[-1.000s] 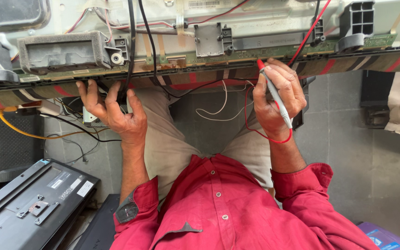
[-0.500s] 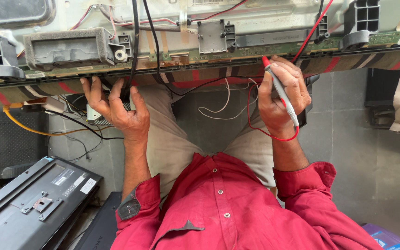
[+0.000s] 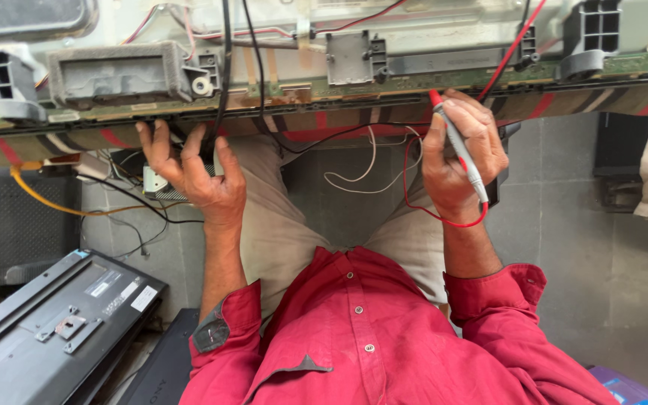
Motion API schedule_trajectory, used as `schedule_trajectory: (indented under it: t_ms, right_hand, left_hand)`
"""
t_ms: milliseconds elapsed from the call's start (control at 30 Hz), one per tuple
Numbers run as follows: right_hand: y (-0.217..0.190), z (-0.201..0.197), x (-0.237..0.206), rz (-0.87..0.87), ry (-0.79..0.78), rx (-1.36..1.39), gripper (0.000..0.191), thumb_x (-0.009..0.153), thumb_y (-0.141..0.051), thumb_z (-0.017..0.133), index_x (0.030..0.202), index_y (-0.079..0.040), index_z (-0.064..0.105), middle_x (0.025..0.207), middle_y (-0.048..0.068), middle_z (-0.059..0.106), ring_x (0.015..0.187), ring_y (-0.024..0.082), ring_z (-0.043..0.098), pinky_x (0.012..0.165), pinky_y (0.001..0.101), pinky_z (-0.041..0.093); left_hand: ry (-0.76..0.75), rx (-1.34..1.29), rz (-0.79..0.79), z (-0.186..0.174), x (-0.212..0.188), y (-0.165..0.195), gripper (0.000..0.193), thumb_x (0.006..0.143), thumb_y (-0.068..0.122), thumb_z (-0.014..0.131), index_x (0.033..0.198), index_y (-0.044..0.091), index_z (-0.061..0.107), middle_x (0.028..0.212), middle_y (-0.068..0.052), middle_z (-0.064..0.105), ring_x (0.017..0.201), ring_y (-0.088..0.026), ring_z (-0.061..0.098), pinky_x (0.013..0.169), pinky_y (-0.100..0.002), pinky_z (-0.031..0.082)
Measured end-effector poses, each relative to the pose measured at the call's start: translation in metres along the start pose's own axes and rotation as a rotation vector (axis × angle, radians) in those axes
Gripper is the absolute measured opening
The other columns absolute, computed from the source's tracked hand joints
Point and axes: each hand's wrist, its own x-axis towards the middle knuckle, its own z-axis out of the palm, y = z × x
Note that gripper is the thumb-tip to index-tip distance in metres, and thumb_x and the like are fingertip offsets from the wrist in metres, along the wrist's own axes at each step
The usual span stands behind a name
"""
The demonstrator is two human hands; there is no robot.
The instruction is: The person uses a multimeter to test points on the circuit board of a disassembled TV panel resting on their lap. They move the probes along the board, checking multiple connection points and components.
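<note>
An opened flat-screen panel [image 3: 414,37] lies across my knees, its long green circuit strip [image 3: 384,86] along the near edge. My right hand [image 3: 463,154] is closed around a red and grey test probe [image 3: 459,146], whose red tip rests on the strip near the middle. A red lead [image 3: 444,214] loops back from the probe under my wrist. My left hand [image 3: 193,169] has its fingers curled on the near edge of the panel beside a black cable [image 3: 223,82] that runs down over the strip.
Grey plastic blocks [image 3: 121,71] and brackets [image 3: 5,79] sit on the panel. White [image 3: 361,176], black and orange wires [image 3: 54,202] hang below it. A black device casing [image 3: 46,322] lies on the floor at lower left. Grey floor tiles [image 3: 601,300] show on the right.
The view has shifted slightly. Both hands stay at the panel's near edge, the right still holding the probe on the strip.
</note>
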Motion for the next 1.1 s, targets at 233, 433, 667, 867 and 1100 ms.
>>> schedule_trajectory:
  t_ms: [233,433,667,867,1100]
  right_hand:
    - [-0.001,0.006,-0.005,-0.043,0.023,0.021,0.015,0.107,0.004,0.067,0.120,0.002,0.061,0.110,0.023,0.071,0.107,0.036,0.074,0.091,0.0411,0.060]
    - [0.002,0.016,-0.022,-0.191,0.002,-0.003,0.023,0.112,-0.002,0.047,0.135,0.000,0.047,0.112,0.022,0.076,0.089,0.031,0.076,0.084,0.0426,0.058]
    - [0.011,0.044,-0.021,-0.215,-0.176,0.143,0.023,0.106,0.013,0.051,0.123,-0.003,0.049,0.123,0.030,0.071,0.079,0.024,0.070,0.072,0.0323,0.055]
    - [0.006,0.053,-0.019,-0.162,-0.194,0.282,0.023,0.106,0.012,0.048,0.123,-0.002,0.042,0.123,0.028,0.068,0.092,0.025,0.068,0.082,0.0336,0.055]
    - [0.000,0.079,-0.027,-0.065,-0.217,0.380,0.020,0.107,0.011,0.049,0.121,-0.003,0.043,0.121,0.029,0.072,0.078,0.013,0.056,0.076,0.0255,0.049]
  left_hand:
    - [-0.015,0.004,-0.015,-0.007,0.003,0.002,0.026,0.106,0.014,0.071,0.126,-0.002,0.067,0.153,-0.024,0.039,0.154,-0.050,0.029,0.128,-0.063,0.033]
    - [-0.024,-0.004,-0.017,-0.011,0.004,0.002,0.026,0.104,0.011,0.073,0.127,-0.001,0.067,0.154,-0.023,0.038,0.154,-0.050,0.028,0.129,-0.062,0.033]
    - [-0.010,-0.007,-0.007,-0.013,0.004,0.000,0.027,0.104,0.013,0.075,0.127,0.000,0.068,0.153,-0.022,0.039,0.154,-0.049,0.030,0.128,-0.060,0.033]
    - [-0.021,-0.007,-0.013,-0.015,0.003,-0.003,0.027,0.102,0.012,0.074,0.125,0.000,0.068,0.153,-0.022,0.039,0.154,-0.048,0.028,0.128,-0.060,0.032]
    - [-0.026,-0.040,-0.018,-0.018,0.002,-0.005,0.027,0.102,0.011,0.076,0.126,0.001,0.068,0.154,-0.021,0.038,0.155,-0.047,0.027,0.129,-0.059,0.032]
